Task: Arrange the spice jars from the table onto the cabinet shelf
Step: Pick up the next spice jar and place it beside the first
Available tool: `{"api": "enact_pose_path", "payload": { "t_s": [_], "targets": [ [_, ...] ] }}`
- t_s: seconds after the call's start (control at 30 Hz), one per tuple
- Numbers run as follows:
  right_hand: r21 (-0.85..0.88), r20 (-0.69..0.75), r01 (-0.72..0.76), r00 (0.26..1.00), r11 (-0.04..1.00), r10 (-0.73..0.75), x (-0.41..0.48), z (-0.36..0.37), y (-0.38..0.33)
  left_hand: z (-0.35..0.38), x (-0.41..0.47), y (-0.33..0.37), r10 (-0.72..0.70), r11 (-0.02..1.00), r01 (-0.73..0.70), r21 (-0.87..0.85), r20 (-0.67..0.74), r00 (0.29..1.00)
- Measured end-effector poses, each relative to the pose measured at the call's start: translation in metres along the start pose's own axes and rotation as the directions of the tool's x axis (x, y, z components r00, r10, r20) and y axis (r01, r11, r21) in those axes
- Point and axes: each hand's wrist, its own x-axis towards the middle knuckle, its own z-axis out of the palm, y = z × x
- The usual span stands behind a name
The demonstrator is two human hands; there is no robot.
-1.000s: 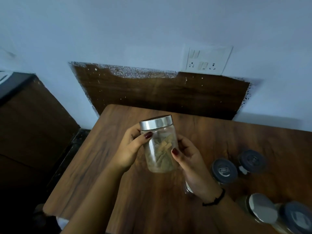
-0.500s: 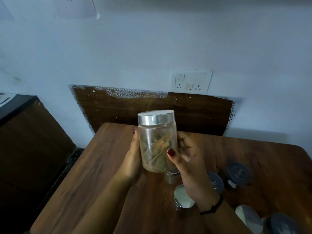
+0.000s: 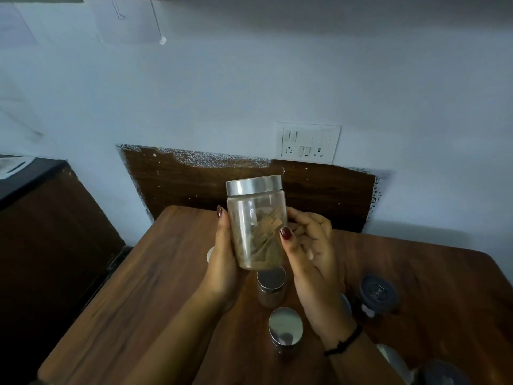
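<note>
Currently, one clear cylindrical spice jar (image 3: 256, 226) of tan sticks, capped in smooth silver metal, is held above the wood-grain surface (image 3: 138, 301), gripped between the left hand (image 3: 222, 262) and right hand (image 3: 311, 251), both curled round its sides. Two silver-lidded jars (image 3: 270, 284) (image 3: 285, 326) are seen just below the grip; two dark-lidded jars (image 3: 377, 293) (image 3: 441, 373) lie to its lower right.

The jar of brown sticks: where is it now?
Head view, centre: the jar is held above the table between left hand and right hand, over a smaller jar.
</note>
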Motion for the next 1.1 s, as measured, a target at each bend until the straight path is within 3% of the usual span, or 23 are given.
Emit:
{"api": "enact_pose_path", "payload": {
  "t_s": [0.23,0.5,0.7,0.83,1.1],
  "targets": [
    [0.042,0.072,-0.069,0.995,0.997,0.066,-0.004,-0.019,-0.014,0.037,-0.017,0.007,0.269,0.89,-0.258,0.375,0.023,0.963],
    [0.057,0.081,-0.034,0.996,0.998,0.029,-0.01,-0.033,-0.026,0.053,-0.029,-0.001,0.381,0.849,-0.365,0.382,0.036,0.924],
    [0.199,0.083,-0.088,0.994,0.976,0.073,-0.013,-0.046,-0.039,0.047,-0.03,0.003,0.105,0.994,-0.105,0.021,-0.034,0.994],
    [0.311,0.105,-0.167,0.984,0.936,0.141,-0.017,-0.051,-0.047,0.043,-0.024,-0.001,-0.03,0.998,0.028,-0.065,-0.031,0.999],
    [0.319,0.088,-0.185,0.982,0.929,0.165,-0.024,-0.058,-0.043,0.068,-0.026,-0.004,-0.133,0.963,0.165,-0.214,0.156,0.979]
  ]
}}
